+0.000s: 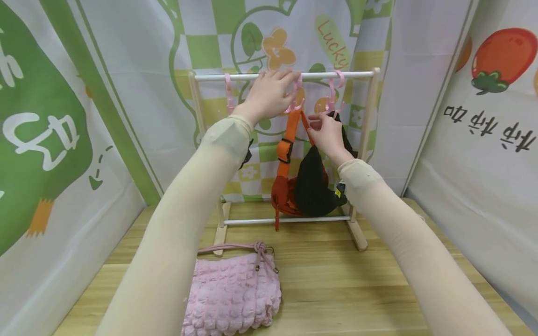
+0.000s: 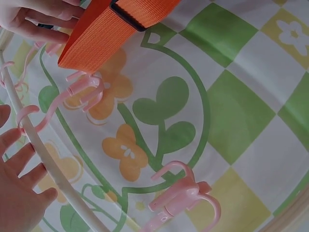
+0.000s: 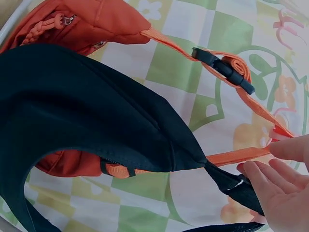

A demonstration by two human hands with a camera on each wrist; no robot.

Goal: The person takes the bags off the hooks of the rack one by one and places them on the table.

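Note:
My left hand (image 1: 271, 93) lies over the top rail (image 1: 315, 75) beside the middle pink hook (image 2: 87, 87), fingers extended. From that hook hangs an orange waist bag by its orange strap (image 1: 292, 128), which has a black buckle (image 3: 222, 71). My right hand (image 1: 329, 135) is up by the straps with loosely extended fingers; the tip of its thumb is right at the orange strap in the right wrist view. A black bag (image 3: 96, 106) hangs in front of the orange bag body (image 3: 111, 21). Its narrow black strap (image 3: 227, 186) passes beside my right fingers.
The wooden rack stands at the back of the table, with a lower bar (image 1: 248, 221). More pink hooks (image 1: 228, 91) hang on either side. A pink puffy handbag (image 1: 239, 294) lies in front, partly behind my left forearm. Printed cloth walls surround the table.

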